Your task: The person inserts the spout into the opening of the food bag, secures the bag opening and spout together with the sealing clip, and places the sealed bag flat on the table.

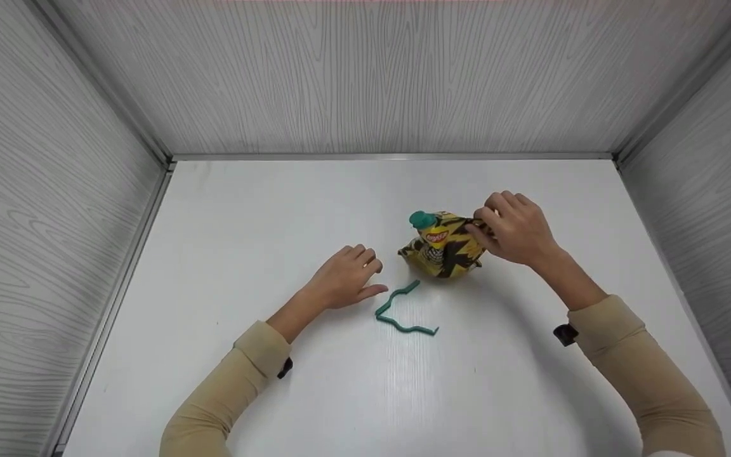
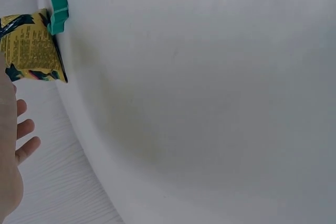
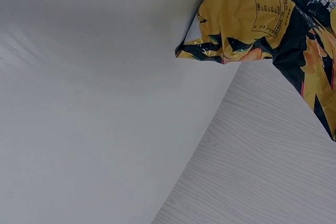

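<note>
A yellow and black snack bag (image 1: 451, 254) with a red and yellow logo stands tilted over the white table. At its upper left corner sits a round green cap (image 1: 422, 219). My right hand (image 1: 514, 231) pinches the bag's upper right edge between thumb and fingers. The bag (image 3: 247, 14) also fills the upper right of the right wrist view, where the hand is out of sight. My left hand (image 1: 346, 279) holds nothing, its fingers loosely bent and thumb out. Just right of its thumb lies a thin green hinged strip (image 1: 386, 308), unfolded into a bent V shape.
The white tabletop (image 1: 245, 254) is bounded by a grey wood-grain panel (image 1: 372, 76) at the back. Similar panels (image 1: 42, 209) rise along the sides. A metal trim (image 1: 391, 156) runs along the table's back edge.
</note>
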The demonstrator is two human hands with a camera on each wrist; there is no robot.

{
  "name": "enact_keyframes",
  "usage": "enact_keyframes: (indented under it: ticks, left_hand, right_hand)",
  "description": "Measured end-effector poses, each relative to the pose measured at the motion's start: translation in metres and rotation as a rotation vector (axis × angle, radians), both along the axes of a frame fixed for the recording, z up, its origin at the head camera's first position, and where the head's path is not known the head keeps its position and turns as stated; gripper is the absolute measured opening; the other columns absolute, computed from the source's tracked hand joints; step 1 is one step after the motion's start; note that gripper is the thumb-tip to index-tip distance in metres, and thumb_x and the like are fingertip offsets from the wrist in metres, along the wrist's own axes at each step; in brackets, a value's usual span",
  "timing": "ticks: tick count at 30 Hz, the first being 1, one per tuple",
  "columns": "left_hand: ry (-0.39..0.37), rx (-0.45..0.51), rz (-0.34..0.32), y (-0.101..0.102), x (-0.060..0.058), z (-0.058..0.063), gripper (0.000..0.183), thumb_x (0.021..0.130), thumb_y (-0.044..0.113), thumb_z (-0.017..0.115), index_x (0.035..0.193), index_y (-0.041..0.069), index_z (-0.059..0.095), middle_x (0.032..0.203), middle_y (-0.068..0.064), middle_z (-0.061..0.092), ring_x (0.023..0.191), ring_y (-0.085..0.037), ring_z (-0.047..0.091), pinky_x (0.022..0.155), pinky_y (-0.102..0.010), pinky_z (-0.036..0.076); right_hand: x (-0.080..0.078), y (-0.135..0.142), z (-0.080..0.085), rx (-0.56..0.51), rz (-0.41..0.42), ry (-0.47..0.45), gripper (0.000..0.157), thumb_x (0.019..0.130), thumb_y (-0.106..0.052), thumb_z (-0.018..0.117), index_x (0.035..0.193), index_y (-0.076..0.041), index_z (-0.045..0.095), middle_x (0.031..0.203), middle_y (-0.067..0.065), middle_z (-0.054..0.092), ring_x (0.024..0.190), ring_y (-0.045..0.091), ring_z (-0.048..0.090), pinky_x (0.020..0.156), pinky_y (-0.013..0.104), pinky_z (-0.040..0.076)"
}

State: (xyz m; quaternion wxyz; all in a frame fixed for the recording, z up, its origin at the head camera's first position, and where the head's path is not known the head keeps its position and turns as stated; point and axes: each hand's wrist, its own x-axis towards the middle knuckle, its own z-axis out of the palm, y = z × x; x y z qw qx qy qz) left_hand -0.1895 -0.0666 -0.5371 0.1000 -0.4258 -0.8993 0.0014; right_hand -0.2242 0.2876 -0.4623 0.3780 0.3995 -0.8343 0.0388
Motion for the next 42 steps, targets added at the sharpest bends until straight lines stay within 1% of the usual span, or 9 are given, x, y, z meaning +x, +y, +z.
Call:
enact_keyframes:
  ticks: [3,9,16,20,31,42]
  left_hand:
    - [-0.011,-0.016,-0.014,-0.001,0.005,-0.005,0.053,0.099,0.060,0.034,0.114,0.016,0.059,0.111,-0.002,0.060,0.104,-0.019,0.055,0.094,-0.034,0.048]
    - [-0.044,-0.034,-0.050,0.001,0.013,-0.017,0.050,0.098,0.060,0.036,0.115,0.018,0.057,0.113,-0.003,0.060,0.106,-0.021,0.055,0.094,-0.035,0.048]
    - [-0.030,-0.055,-0.089,0.002,0.023,-0.027,0.053,0.098,0.062,0.033,0.112,0.017,0.057,0.112,-0.002,0.062,0.105,-0.020,0.057,0.091,-0.034,0.048]
    - [-0.043,-0.056,-0.102,0.004,0.030,-0.031,0.049,0.098,0.061,0.036,0.109,0.018,0.057,0.112,-0.002,0.062,0.103,-0.019,0.057,0.089,-0.034,0.048]
    - [-0.067,-0.033,-0.162,0.009,0.040,-0.033,0.041,0.096,0.058,0.045,0.106,0.020,0.058,0.109,-0.001,0.060,0.097,-0.017,0.056,0.084,-0.033,0.049]
    - [-0.059,-0.036,-0.210,0.010,0.042,-0.036,0.037,0.096,0.056,0.047,0.107,0.022,0.056,0.109,-0.001,0.059,0.097,-0.018,0.054,0.081,-0.033,0.047]
  right_hand:
    - [0.000,0.000,-0.001,0.000,0.002,-0.004,0.032,0.092,-0.035,0.064,0.086,-0.003,0.062,0.078,0.011,0.056,0.063,0.026,0.052,0.057,0.041,0.046]
    - [0.001,0.000,-0.001,-0.003,-0.008,-0.021,0.032,0.092,-0.035,0.064,0.087,-0.004,0.062,0.079,0.011,0.056,0.064,0.027,0.052,0.058,0.041,0.047]
    - [0.000,0.000,-0.002,0.000,-0.007,-0.027,0.032,0.091,-0.035,0.064,0.086,-0.004,0.062,0.079,0.011,0.056,0.064,0.026,0.052,0.057,0.041,0.047]
    - [0.000,-0.001,-0.001,0.000,-0.001,-0.020,0.029,0.091,-0.033,0.064,0.086,-0.004,0.062,0.079,0.011,0.057,0.063,0.026,0.052,0.057,0.041,0.047]
    - [0.000,-0.001,0.000,0.001,0.005,-0.014,0.030,0.092,-0.033,0.064,0.086,-0.004,0.061,0.079,0.011,0.057,0.063,0.026,0.052,0.057,0.041,0.046]
    - [0.000,0.000,0.000,-0.007,0.003,-0.020,0.030,0.092,-0.034,0.064,0.087,-0.004,0.062,0.079,0.011,0.057,0.063,0.026,0.051,0.058,0.041,0.046]
